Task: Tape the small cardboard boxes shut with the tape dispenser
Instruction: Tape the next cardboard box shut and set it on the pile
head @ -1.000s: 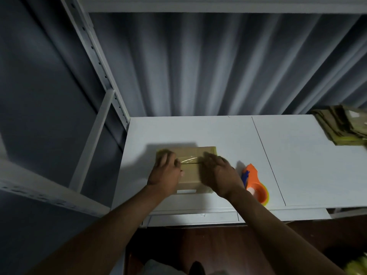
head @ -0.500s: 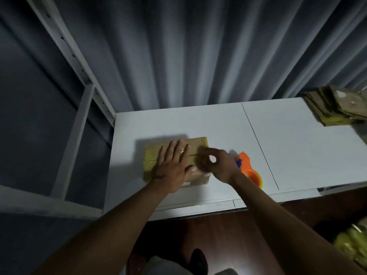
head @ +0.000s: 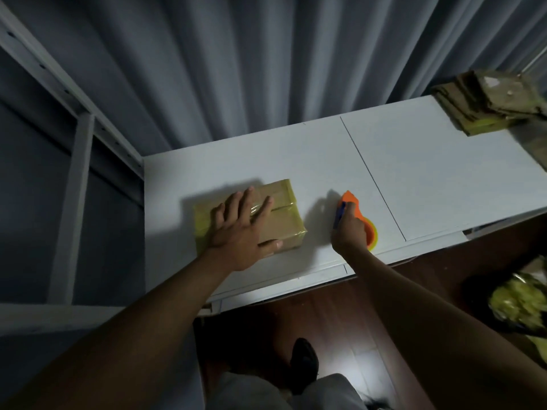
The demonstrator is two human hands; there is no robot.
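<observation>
Since half a second ago my right hand (head: 349, 229) has left the cardboard box (head: 284, 220) and gone over to the tape dispenser (head: 359, 217), while my left hand (head: 241, 229) has stayed flat on the box. From the head view I see the box lying on the left part of the white table (head: 414, 179), near the front edge, with clear tape shining across its closed top flaps and down its sides. My left hand lies on top of it with fingers straight and spread, palm down, the thumb reaching along the near edge of the box; it presses rather than grips.

Just to the right of the box, apart from it, the orange tape dispenser sits on the table with its blue part toward the box. My right hand is curled round it from the near side, fingers wrapped over the body, so most of the roll end is hidden behind the hand. Whether the dispenser is lifted off the table or resting on it I cannot tell.

Farther out, a stack of flattened cardboard (head: 488, 105) lies at the far right corner of the table. Behind the table hangs a grey pleated curtain (head: 266, 69), and a white metal shelf frame (head: 80, 119) stands to the left. Below the table edge I see dark wooden floor (head: 340, 327) and a blurred yellow-green bundle (head: 521, 303) at the right.
</observation>
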